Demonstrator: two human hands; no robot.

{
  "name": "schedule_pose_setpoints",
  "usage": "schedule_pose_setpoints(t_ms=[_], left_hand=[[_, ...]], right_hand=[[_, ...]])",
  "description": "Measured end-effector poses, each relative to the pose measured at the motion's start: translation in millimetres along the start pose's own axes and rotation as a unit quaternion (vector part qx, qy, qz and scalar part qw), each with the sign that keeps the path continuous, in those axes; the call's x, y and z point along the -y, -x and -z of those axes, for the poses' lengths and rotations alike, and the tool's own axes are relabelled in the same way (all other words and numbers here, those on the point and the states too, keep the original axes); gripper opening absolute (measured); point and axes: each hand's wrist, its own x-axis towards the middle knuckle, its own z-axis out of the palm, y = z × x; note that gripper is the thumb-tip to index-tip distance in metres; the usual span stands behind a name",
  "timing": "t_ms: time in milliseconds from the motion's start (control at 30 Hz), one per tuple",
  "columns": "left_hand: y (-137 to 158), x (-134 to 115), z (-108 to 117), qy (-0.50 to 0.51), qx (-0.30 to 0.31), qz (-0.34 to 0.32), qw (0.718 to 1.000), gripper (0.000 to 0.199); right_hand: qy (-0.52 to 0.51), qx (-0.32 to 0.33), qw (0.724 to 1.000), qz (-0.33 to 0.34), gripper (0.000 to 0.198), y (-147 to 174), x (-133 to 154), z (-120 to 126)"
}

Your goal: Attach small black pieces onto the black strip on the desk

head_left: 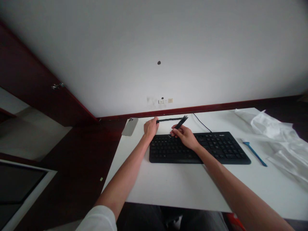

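Note:
My left hand (151, 127) is at the keyboard's upper left corner, its fingertips closed on a small black keycap (157, 121). That piece is at the left end of a line of small black keycaps (169, 119) lying on the table behind the keyboard. My right hand (186, 136) grips a slim black brush (181, 123), its pale bristles pointing up and away. A thin wire loop (169, 137) shows below those fingers, over the keyboard's top rows. The black keyboard (226, 150) lies flat under my right hand and wrist, which hide part of its keys.
A phone (130, 127) lies face down at the table's left edge. Right of the keyboard is a blue brush (255, 154), beside crumpled white plastic sheeting (276, 126). The keyboard cable (202, 123) runs to the back edge of the white table (168, 186). A wall stands behind.

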Motion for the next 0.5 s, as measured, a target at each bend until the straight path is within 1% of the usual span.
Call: schedule_pose_setpoints(t_ms=[67, 133, 200, 267, 367, 500], left_hand=[[3, -2, 4, 0.019, -0.019, -0.013, 1.0, 0.033], [11, -6, 9, 0.044, -0.044, -0.035, 0.997, 0.023], [23, -10, 16, 0.072, -0.06, -0.057, 0.994, 0.011], [40, -13, 23, 0.106, -0.067, -0.079, 0.989, 0.009], [69, -17, 31, 0.173, -0.052, -0.125, 0.976, 0.011], [99, -20, 33, 0.21, -0.039, -0.149, 0.966, 0.013]], right_hand=[[0.001, 0.0, 1.0, 0.0, 0.039, 0, 0, 0], [0.002, 0.001, 1.0, 0.001, 0.039, 0, -1, 0], [0.003, 0.0, 1.0, 0.003, 0.04, 0, -1, 0], [0.002, -0.002, 1.0, 0.004, 0.04, 0, -1, 0], [0.004, -0.002, 1.0, 0.003, 0.04, 1, 0, 0], [0.013, 0.001, 1.0, 0.004, 0.04, 1, 0, 0]])
